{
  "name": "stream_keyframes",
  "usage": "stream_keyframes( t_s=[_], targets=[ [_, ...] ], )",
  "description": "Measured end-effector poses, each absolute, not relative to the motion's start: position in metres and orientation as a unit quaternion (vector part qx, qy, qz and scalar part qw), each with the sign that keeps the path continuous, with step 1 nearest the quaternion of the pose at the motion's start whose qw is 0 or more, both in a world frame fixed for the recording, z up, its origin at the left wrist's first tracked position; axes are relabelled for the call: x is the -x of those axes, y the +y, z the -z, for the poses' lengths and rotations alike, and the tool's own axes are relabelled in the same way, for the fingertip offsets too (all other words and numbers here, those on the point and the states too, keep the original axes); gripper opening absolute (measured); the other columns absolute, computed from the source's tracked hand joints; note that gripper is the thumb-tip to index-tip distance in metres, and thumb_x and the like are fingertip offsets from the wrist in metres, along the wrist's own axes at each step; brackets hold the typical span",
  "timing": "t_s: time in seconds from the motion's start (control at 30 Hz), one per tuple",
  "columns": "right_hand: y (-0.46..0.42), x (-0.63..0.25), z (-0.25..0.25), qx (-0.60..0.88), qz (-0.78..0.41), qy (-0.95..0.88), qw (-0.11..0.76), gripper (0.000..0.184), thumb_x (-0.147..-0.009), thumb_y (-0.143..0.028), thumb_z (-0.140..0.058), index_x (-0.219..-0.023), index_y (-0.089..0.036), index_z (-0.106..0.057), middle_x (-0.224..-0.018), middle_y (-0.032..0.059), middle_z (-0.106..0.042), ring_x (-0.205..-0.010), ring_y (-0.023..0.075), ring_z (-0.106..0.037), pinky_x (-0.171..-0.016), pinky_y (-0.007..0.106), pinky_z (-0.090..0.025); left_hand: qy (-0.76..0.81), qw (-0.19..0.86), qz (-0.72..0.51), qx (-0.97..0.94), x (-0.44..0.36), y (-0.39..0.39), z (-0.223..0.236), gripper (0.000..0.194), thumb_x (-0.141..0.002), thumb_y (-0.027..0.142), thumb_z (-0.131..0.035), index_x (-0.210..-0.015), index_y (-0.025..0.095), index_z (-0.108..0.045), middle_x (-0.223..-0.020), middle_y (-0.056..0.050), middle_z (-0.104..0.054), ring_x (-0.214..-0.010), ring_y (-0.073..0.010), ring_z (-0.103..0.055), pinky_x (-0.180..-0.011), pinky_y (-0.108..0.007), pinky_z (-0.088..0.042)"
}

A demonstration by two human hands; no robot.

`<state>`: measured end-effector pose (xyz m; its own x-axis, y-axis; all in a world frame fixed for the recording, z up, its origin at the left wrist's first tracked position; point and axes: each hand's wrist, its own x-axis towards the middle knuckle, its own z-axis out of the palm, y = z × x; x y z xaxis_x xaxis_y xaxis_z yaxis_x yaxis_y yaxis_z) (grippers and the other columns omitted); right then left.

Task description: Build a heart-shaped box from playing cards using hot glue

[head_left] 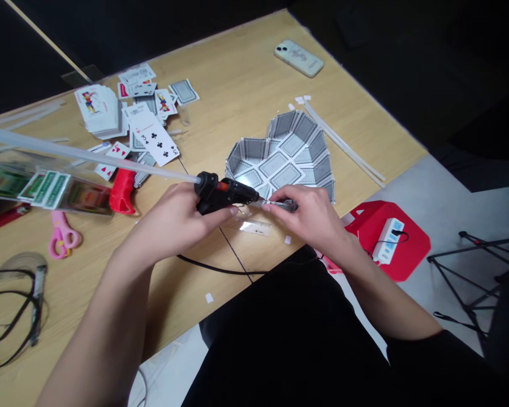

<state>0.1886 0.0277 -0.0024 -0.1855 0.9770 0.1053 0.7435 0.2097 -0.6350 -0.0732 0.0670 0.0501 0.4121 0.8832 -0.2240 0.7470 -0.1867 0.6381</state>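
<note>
My left hand (pixel 186 217) is closed around a black hot glue gun (pixel 224 192), with a long clear glue stick (pixel 89 155) sticking out of its back. The nozzle points right and meets a small folded card piece (pixel 286 204) pinched between the thumb and fingers of my right hand (pixel 309 212). Just behind both hands stands a heart-shaped tray made of grey-backed playing cards (pixel 294 167), with upright card walls. A clear ruler (pixel 252 226) lies under the glue gun, partly hidden by my hands.
Loose playing cards (pixel 152 135) and a card stack (pixel 99 110) lie at the back left. Pink scissors (pixel 63 234), a red-handled tool (pixel 122 189) and a coiled cable (pixel 8 311) are on the left. A phone (pixel 299 57) and glue sticks (pixel 343 144) lie behind. A power strip (pixel 388 241) rests on a red stool (pixel 411 249).
</note>
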Motion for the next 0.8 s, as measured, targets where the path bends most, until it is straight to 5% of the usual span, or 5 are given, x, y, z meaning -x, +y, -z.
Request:
stream_keyframes(
  t_s=[0.8],
  targets=[
    [0.0272, -0.1895, 0.0034, 0.582, -0.225, -0.736, 0.263, 0.015, -0.098, -0.036, -0.083, -0.096, -0.022, -0.082, -0.098, 0.0058, -0.086, -0.094, 0.0259, -0.081, -0.087, 0.036, -0.055, 0.533, 0.361, -0.103, -0.758, 0.0762, 0.0692, -0.0525, 0.037, -0.092, 0.057, -0.072, -0.100, 0.022, -0.081, -0.067, -0.001, -0.062, -0.074, -0.0232, -0.062, -0.071, -0.033, -0.047]
  ],
)
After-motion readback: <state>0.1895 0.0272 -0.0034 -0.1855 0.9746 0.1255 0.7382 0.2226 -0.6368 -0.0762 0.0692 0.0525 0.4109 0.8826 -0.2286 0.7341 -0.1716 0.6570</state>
